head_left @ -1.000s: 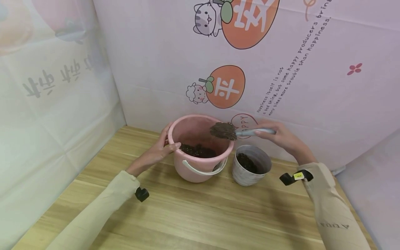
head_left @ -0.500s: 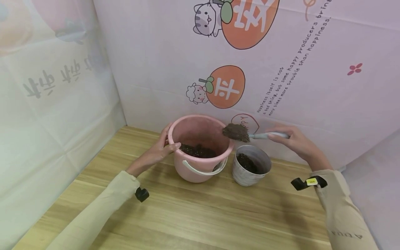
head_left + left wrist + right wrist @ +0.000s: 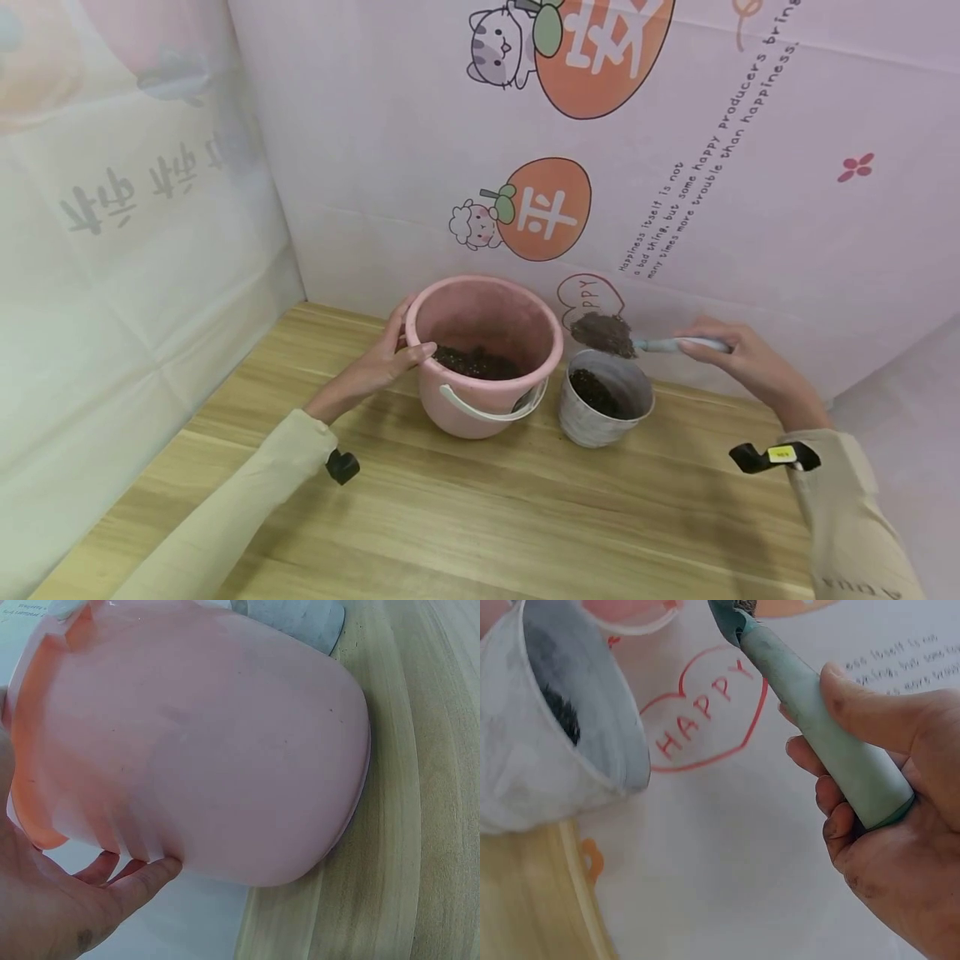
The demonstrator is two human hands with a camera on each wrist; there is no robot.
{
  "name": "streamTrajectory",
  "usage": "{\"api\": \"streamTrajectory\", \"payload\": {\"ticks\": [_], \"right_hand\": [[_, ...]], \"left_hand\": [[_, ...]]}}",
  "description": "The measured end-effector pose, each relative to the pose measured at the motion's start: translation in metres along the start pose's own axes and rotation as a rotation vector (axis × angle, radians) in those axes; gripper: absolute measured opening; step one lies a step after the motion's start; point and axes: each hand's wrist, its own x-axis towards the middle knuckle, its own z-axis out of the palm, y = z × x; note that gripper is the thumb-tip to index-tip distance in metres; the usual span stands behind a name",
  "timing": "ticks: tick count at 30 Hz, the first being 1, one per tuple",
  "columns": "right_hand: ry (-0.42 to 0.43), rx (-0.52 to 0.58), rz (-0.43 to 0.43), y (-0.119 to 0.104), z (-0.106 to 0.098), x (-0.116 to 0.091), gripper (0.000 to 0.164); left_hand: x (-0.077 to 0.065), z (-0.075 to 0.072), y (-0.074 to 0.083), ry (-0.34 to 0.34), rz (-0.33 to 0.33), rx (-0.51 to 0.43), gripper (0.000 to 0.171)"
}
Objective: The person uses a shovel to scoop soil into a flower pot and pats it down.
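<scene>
- The right hand [image 3: 738, 357] holds the trowel handle [image 3: 832, 731], thumb along the top and fingers wrapped beneath; a firm, level wrist should keep the heap from sliding.
- At the far end, dark soil [image 3: 603, 335] is piled on the blade, appearing in the head view just beyond the back rim of the gray pot [image 3: 587, 429]; its height above that rim is hard to judge.
- Best to bring the blade over the mouth before tipping, and to turn it slowly, since loose crumbs could fall outside.
- The left hand [image 3: 386, 354] grips the pink bucket [image 3: 457, 423], thumb over the rim and fingers against the outer wall, which should steady it.
- The bucket stands just beside the pot, its near rim a likely snag for a blade swung low.
- The printed backdrop [image 3: 757, 275] rises close behind the pot, so elbow room lies mainly toward the person, over the wooden table [image 3: 465, 525].
</scene>
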Motion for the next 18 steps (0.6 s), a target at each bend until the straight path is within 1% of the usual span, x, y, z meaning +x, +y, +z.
{"api": "streamTrajectory", "payload": {"ticks": [3, 6, 11, 13, 18], "right_hand": [[-0.026, -0.033, 0.002, 0.01, -0.003, -0.007, 0.027], [-0.041, -0.043, -0.001, 0.018, -0.005, -0.013, 0.026], [-0.058, -0.061, 0.032, 0.027, -0.009, -0.024, 0.026], [-0.063, -0.068, 0.044, 0.029, -0.011, -0.027, 0.026], [-0.067, -0.093, 0.027, 0.029, -0.014, -0.033, 0.027]], "left_hand": [[0.001, 0.0, 0.0, -0.004, 0.002, -0.011, 0.103], [0.001, 0.0, 0.0, -0.002, 0.002, -0.01, 0.104], [0.002, 0.0, -0.001, 0.002, 0.002, -0.005, 0.104], [0.002, -0.001, -0.002, 0.003, 0.001, -0.002, 0.103], [0.001, 0.0, -0.003, -0.002, 0.014, -0.014, 0.104]]}}
